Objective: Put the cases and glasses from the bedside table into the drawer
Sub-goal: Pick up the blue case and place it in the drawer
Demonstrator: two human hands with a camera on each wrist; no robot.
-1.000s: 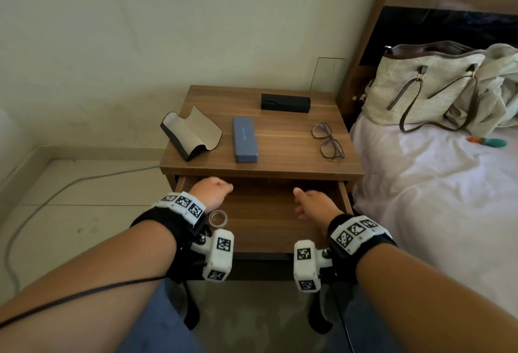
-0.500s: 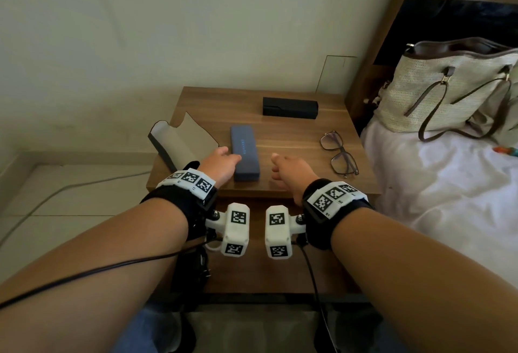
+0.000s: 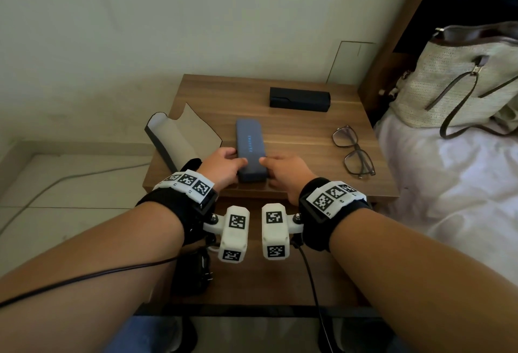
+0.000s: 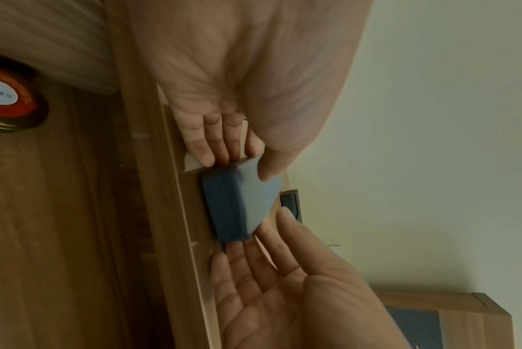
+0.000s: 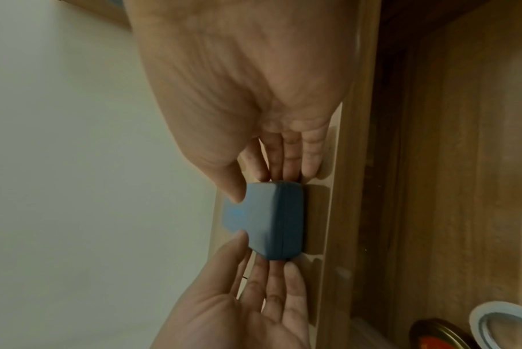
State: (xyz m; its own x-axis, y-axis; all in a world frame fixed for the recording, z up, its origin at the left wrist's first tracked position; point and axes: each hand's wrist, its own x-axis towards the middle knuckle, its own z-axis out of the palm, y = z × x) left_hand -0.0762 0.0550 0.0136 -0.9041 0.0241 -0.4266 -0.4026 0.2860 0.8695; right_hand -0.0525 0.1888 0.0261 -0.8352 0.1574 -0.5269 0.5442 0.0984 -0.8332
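Both hands pinch the blue case (image 3: 250, 153) at the tabletop's (image 3: 294, 128) front edge — left hand (image 3: 221, 169) on its left side, right hand (image 3: 286, 174) opposite. Each grip: thumb on top, fingers alongside. The glasses (image 3: 353, 150) lie to the right.

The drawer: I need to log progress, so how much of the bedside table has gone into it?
Done: the drawer is pulled open; none of the cases or glasses show in it. In hand: the left hand and right hand pinch the blue case's near end, case on the bedside table. Left: that case, the black case, the open case, the glasses.
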